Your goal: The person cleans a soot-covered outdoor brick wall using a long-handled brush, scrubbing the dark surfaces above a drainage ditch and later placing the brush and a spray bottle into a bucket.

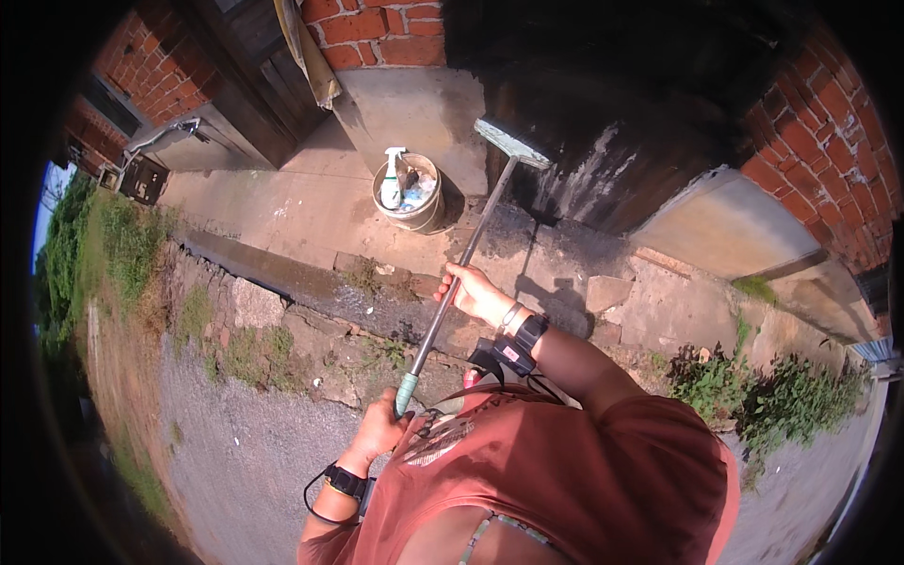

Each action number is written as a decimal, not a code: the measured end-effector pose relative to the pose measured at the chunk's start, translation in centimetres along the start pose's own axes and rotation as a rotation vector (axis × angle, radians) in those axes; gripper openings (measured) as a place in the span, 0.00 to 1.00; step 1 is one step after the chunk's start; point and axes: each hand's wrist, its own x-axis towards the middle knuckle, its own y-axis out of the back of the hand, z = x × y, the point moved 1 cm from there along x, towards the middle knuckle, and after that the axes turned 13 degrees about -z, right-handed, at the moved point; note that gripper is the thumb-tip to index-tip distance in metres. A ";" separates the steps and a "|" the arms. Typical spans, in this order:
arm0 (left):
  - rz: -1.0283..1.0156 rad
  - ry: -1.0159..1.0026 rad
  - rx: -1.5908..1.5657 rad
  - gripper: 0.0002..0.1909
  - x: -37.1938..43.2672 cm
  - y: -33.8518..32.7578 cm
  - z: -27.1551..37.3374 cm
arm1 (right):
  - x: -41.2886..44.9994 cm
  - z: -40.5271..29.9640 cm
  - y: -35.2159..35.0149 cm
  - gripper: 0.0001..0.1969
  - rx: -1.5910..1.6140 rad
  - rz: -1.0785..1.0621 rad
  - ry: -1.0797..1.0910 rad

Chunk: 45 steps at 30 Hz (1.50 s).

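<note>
A long-handled tool, which looks like a squeegee or flat scrubber (512,145), slants up and away from my body. Its pale, wide head lies against or just in front of a dark surface (593,169) marked with whitish streaks; contact is hard to tell. Around the middle of its metal pole (470,240) my right hand (474,291) is closed. Lower down, my left hand (380,425) grips the green handle end (406,392) close to my shirt. Left of the pole stands a bucket (424,220) holding a white spray bottle (390,185) and crumpled pale and blue items.
Brick walls (812,134) with plastered bases flank the dark surface. A yellowish cloth (311,63) hangs beside a wooden door. Between the concrete ledge (282,187) and rough paving (261,402) runs a shallow gutter (268,268). Leafy weeds (784,395) grow at right.
</note>
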 end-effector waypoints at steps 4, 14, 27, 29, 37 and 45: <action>-0.039 0.055 -0.032 0.19 -0.2 1.0 1.9 | 1.2 0.5 2.2 0.07 -0.127 0.032 -0.066; 0.144 0.120 -0.016 0.19 2.6 4.6 2.1 | 2.9 5.9 -2.5 0.16 -0.759 -0.081 -0.405; 0.129 -0.383 -0.445 0.25 7.0 6.2 2.9 | 12.4 -1.6 -1.4 0.10 0.324 -0.019 -0.393; -0.013 -0.238 -0.676 0.21 7.0 5.4 0.3 | 12.8 -3.2 -0.2 0.12 0.374 -0.070 -0.445; 0.194 0.279 -0.968 0.09 7.3 -0.8 -8.5 | 20.2 -7.1 6.0 0.10 0.418 -0.143 -0.503; 0.103 0.503 -0.911 0.13 12.8 -3.4 -5.6 | 26.7 -10.6 13.3 0.12 0.346 -0.001 -0.657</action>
